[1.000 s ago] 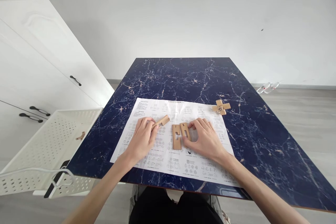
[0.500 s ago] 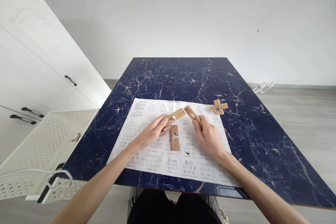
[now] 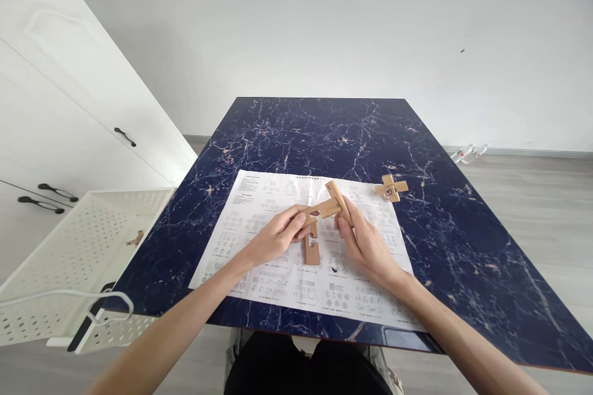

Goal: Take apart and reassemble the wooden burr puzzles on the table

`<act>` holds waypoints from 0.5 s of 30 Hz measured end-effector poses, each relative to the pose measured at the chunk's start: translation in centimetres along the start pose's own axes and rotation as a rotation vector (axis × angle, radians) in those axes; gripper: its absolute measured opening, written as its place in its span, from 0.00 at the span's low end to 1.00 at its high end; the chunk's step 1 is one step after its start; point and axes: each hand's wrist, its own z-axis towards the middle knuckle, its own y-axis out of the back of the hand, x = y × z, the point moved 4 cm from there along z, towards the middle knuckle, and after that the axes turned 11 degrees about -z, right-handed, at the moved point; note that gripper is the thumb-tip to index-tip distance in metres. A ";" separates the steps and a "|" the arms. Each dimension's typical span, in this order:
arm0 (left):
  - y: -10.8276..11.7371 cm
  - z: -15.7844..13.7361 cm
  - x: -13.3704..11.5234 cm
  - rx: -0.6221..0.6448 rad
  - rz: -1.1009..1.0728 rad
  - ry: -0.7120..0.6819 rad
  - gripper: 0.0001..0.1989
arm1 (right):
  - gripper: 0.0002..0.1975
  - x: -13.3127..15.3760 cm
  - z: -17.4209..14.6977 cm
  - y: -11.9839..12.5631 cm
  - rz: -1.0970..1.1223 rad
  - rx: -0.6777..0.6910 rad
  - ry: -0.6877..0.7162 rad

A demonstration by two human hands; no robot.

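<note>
My left hand (image 3: 277,237) grips one flat slotted wooden piece (image 3: 320,210) by its near end, lifted above the printed instruction sheet (image 3: 259,197). My right hand (image 3: 365,241) holds a second wooden piece (image 3: 338,194), and the two pieces meet and cross at their far ends. A third slotted wooden piece (image 3: 311,250) lies flat on the sheet under my hands, partly hidden by my left fingers. An assembled wooden cross (image 3: 391,187) sits at the sheet's far right corner on the dark blue marble table (image 3: 324,129).
A white perforated basket (image 3: 69,247) stands left of the table with a small wooden piece (image 3: 135,238) inside. A white cabinet (image 3: 60,117) rises behind it. A black phone on a white cable (image 3: 92,318) hangs at the basket's near edge. Clear bottles (image 3: 470,153) lie on the floor.
Both hands lifted a wooden piece each off the sheet and brought them together until they cross. One piece stays flat on the sheet.
</note>
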 end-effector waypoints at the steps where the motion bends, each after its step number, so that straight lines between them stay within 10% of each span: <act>1: 0.1 0.0 0.1 -0.007 0.007 -0.002 0.23 | 0.27 0.0 0.0 0.0 -0.012 -0.009 0.016; 15: 0.1 -0.1 0.2 -0.053 0.052 -0.013 0.21 | 0.33 0.2 -0.2 0.4 -0.260 -0.088 0.178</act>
